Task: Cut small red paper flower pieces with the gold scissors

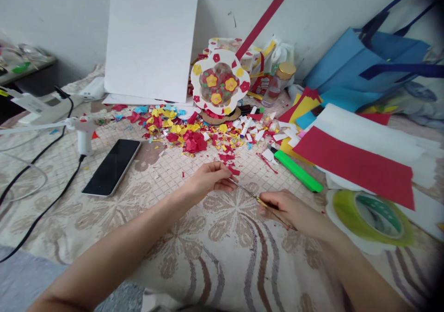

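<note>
On the cloth-covered table [239, 261], a red sheet [357, 168] lies beyond and right of the right hand [286, 208], a black phone [113, 167] left of the left hand [213, 177]. The right hand grips scissors [258, 199], blades reaching to the left hand's pinched fingertips; whether these hold the red scrap [234, 171] just beyond, I cannot tell.

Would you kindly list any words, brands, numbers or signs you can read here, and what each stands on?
No text can be read for certain.
Tape roll's green core: pale marks, too blurred to read.
Red packaging behind the jar: white marks, perhaps lettering, too small to read.
</note>
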`<state>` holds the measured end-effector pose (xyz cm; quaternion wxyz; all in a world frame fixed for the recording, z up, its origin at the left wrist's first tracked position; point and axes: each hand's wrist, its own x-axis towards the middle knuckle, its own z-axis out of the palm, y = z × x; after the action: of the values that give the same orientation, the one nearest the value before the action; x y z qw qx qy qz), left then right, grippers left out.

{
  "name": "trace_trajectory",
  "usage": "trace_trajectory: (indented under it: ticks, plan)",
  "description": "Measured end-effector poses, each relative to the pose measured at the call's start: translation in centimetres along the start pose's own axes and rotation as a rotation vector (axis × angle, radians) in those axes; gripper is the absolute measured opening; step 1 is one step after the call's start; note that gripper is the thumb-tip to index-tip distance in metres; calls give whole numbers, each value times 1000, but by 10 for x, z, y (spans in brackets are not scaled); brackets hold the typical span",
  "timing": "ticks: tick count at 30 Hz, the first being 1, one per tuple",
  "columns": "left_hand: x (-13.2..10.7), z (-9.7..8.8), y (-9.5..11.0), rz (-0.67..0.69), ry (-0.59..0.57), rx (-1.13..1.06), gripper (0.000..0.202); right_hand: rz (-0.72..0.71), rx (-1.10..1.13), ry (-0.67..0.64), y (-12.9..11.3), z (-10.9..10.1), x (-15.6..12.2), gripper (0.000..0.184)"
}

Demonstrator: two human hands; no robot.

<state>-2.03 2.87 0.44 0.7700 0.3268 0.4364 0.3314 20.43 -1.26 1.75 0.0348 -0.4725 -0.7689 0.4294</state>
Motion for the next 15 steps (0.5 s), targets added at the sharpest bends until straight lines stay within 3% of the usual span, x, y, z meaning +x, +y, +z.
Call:
trace_trajectory:
  ticks: [9,15]
  plan:
    - [3,-4,1,33,21,83,13,17,-204,110,4,10,5,42]
    - [6,-10,6,110,97,124,13,17,-201,175,-1,14,7,38]
